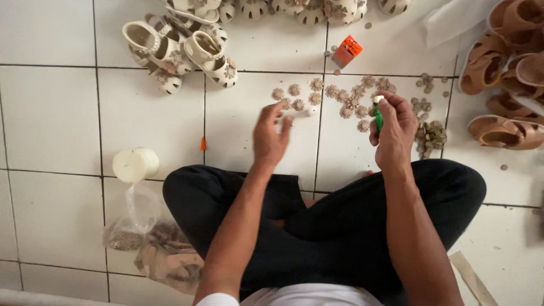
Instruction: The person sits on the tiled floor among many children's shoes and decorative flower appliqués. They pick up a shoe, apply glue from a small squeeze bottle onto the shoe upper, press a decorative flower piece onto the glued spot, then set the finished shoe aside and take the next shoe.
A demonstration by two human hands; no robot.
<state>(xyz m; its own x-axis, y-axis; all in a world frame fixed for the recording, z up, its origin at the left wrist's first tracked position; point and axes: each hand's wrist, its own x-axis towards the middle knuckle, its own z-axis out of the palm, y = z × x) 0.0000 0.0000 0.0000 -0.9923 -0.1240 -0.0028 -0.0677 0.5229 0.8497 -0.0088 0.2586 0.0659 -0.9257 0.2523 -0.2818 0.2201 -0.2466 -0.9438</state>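
I sit cross-legged on a white tiled floor. My right hand (394,131) is closed around a small green tube with a white tip (378,115), held upright above the floor. My left hand (270,136) hovers with fingers apart over the tiles, holding nothing that I can see. Just beyond both hands lie several small beige flower-shaped ornaments (340,96) spread in a loose row. A pile of small tan pieces (430,136) sits right of my right hand.
Cream children's sandals (181,54) lie at the upper left, more along the top edge, tan sandals (504,85) at the right. An orange box (346,51), a white roll (136,164), clear plastic bags (153,243) and a small orange cap (203,144) lie around.
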